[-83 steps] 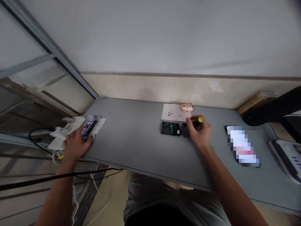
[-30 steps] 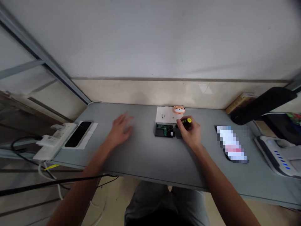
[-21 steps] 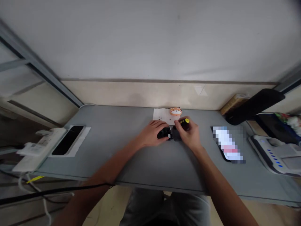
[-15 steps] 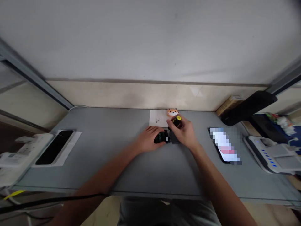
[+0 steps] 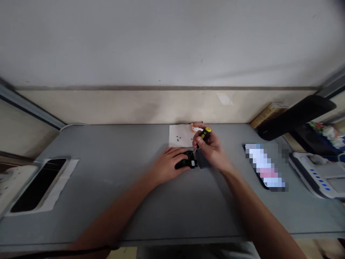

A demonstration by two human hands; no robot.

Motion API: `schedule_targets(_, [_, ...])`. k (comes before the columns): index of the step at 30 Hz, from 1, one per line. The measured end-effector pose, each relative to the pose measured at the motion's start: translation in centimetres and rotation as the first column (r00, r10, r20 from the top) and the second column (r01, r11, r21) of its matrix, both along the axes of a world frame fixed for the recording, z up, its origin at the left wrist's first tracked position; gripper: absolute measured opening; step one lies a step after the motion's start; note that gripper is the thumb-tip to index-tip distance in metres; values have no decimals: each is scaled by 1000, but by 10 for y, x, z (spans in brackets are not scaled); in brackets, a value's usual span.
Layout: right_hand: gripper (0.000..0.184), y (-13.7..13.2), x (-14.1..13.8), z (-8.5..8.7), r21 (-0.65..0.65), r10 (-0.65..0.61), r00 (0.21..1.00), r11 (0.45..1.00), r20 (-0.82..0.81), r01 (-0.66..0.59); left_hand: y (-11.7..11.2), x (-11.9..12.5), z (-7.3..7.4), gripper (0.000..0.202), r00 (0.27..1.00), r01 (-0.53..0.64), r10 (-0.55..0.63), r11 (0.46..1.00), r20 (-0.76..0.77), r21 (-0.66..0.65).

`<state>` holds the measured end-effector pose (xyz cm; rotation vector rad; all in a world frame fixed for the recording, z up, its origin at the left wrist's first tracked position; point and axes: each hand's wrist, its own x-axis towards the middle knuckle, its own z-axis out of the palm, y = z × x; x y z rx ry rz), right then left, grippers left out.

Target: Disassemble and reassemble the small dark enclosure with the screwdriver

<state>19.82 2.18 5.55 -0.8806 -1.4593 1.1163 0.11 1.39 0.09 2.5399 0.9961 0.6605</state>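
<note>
A small black device [image 5: 188, 164] with a bit of green circuit board lies on the grey desk. My left hand [image 5: 169, 164] is closed over its left end, fingers on top and thumb at the near side. In my right hand [image 5: 212, 149] I grip a black and yellow screwdriver [image 5: 205, 133], tilted, its shaft pointing down at the device; whether the tip touches a screw is too small to tell. Beside the device, partly under my right hand, is a dark grey flat piece [image 5: 203, 162]. Several tiny dark screws [image 5: 178, 138] lie on white paper [image 5: 174, 131] behind my hands.
An orange and white item [image 5: 194, 128] sits at the paper's back, partly hidden by my right fingers. A dark phone [image 5: 40, 185] lies at the left, a lit phone [image 5: 265, 167] at the right. A black cylinder [image 5: 296, 117] and a power strip [image 5: 315, 176] stand farther right.
My right hand has turned the screwdriver so its shaft now points at the device, with fingers raised over the orange item. My left hand stays on the device. The view has shifted slightly.
</note>
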Motion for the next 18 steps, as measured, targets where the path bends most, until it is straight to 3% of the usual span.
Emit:
schedule_targets(5, [53, 0, -12, -2, -99, -37, 988, 995, -147, 22, 1, 1, -4, 20, 1000, -22, 22, 1000, 17, -13])
schedule_targets(10, [47, 2, -8, 3, -118, -53, 977, 993, -206, 29, 1, 2, -5, 24, 999, -8, 7, 1000, 47, 9])
schedule_targets(14, [58, 6, -5, -1, -162, -147, 963, 980, -228, 112, 0, 2, -5, 25, 999, -12, 12, 1000, 49, -5])
schedule_targets(18, [48, 9, -6, 1, -146, -135, 966, 984, -222, 104, 0, 6, -6, 26, 999, -12, 12, 1000, 51, 12])
